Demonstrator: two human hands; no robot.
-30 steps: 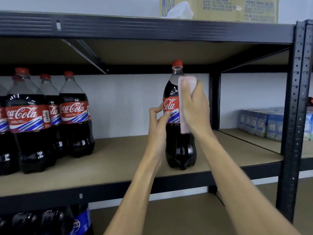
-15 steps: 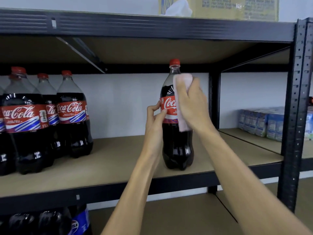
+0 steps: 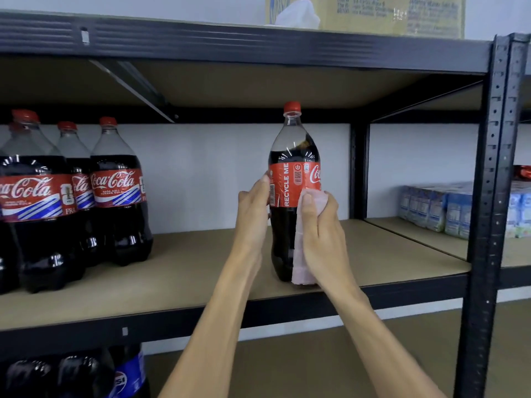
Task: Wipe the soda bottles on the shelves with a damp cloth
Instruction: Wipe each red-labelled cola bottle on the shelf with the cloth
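Observation:
A large cola bottle [image 3: 293, 156] with a red cap and red label stands upright near the front edge of the middle shelf [image 3: 184, 277]. My left hand [image 3: 254, 214] holds its left side at label height, fingers around the far side. My right hand [image 3: 321, 225] grips a pale pink cloth [image 3: 301, 265] and presses it against the bottle's lower right side, below the label. The cloth hangs down to the bottle's base. The label's back panel faces me.
Several more cola bottles [image 3: 115, 191] stand grouped at the shelf's left end. Dark bottles [image 3: 86, 374] fill the shelf below. A black upright post [image 3: 488, 196] rises at right, with blue drink cartons [image 3: 436, 205] behind it. A cardboard box [image 3: 402, 12] sits on top.
My right hand slid the cloth down from the bottle's neck and shoulder to its lower body. The bottle has turned, so the label's back panel now faces me.

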